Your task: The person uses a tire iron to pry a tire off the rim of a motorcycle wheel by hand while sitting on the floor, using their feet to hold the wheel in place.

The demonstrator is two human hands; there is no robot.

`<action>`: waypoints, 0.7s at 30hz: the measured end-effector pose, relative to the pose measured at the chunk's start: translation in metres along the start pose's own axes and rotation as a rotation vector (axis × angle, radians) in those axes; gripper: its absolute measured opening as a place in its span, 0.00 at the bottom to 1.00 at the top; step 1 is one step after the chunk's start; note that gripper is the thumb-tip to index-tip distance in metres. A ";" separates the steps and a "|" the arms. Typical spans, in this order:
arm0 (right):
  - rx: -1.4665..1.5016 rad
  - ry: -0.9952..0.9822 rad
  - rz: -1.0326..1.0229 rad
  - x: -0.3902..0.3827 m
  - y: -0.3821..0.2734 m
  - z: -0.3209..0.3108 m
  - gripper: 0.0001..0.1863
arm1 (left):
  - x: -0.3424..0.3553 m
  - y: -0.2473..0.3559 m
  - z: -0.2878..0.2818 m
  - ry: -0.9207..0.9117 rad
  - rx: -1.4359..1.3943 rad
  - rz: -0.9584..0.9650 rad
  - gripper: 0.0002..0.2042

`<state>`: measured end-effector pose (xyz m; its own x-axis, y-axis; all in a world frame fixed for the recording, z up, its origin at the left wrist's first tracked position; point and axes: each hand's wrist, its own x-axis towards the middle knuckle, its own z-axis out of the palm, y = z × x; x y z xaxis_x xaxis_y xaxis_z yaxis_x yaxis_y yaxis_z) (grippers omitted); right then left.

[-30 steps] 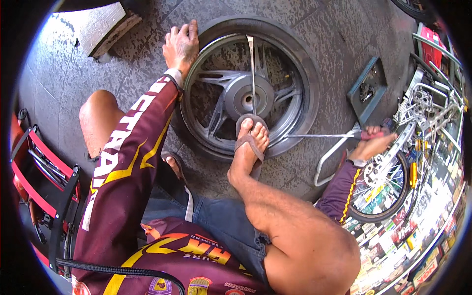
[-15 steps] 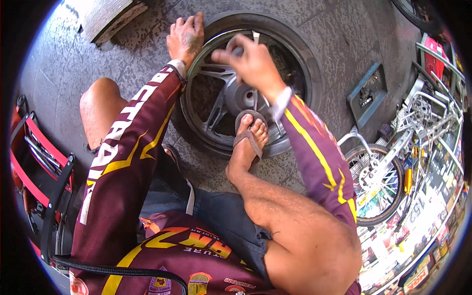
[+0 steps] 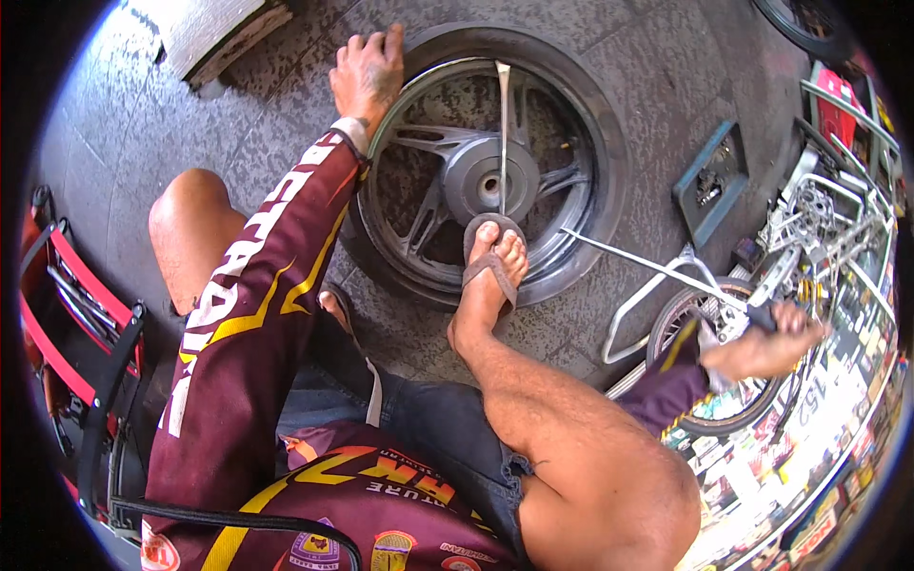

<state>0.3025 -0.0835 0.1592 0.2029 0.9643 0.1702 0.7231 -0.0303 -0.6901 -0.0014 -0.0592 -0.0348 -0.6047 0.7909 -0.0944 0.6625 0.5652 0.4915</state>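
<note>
A spoked motorcycle wheel with a black tyre [image 3: 609,143] lies flat on the floor. My left hand [image 3: 368,76] is at the tyre's upper left edge, fingers bent over its outer side, their tips hidden. Out at the lower right, my right hand [image 3: 766,344] is closed round the dark handle of a long tyre lever [image 3: 657,264]. Its thin metal shaft slants up left, its tip against the wheel rim. A second tyre lever [image 3: 504,133] lies across the hub, flat end at the far rim, its near end under my sandalled foot [image 3: 495,262].
Beyond the right hand are a smaller spoked wheel [image 3: 728,419] and silver metal parts [image 3: 828,209]. A blue-grey tray [image 3: 709,226] with small parts sits right of the tyre. A red-and-black rack [image 3: 90,343] stands left, a wooden block [image 3: 224,38] far left.
My right hand has moved from above the wheel to the lower right, where it grips the lever's handle. The wheel shows more fully now. My left hand has stayed at the tyre.
</note>
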 end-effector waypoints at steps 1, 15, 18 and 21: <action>-0.309 -0.175 0.042 -0.050 0.015 0.023 0.21 | -0.001 0.021 0.000 -0.032 -0.042 0.002 0.24; -0.681 -0.316 -0.008 -0.150 0.046 0.044 0.31 | -0.017 0.041 -0.026 -0.051 -0.182 0.271 0.27; -0.629 -0.319 0.020 -0.154 0.046 0.050 0.34 | -0.014 0.033 -0.023 -0.073 -0.147 0.293 0.24; -0.346 -0.491 0.444 -0.150 -0.008 0.056 0.35 | -0.008 0.015 -0.017 0.098 -0.004 0.324 0.20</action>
<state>0.2287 -0.2133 0.0999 0.2642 0.8462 -0.4628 0.8247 -0.4470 -0.3465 0.0057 -0.0611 -0.0116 -0.4025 0.9029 0.1508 0.8255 0.2869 0.4860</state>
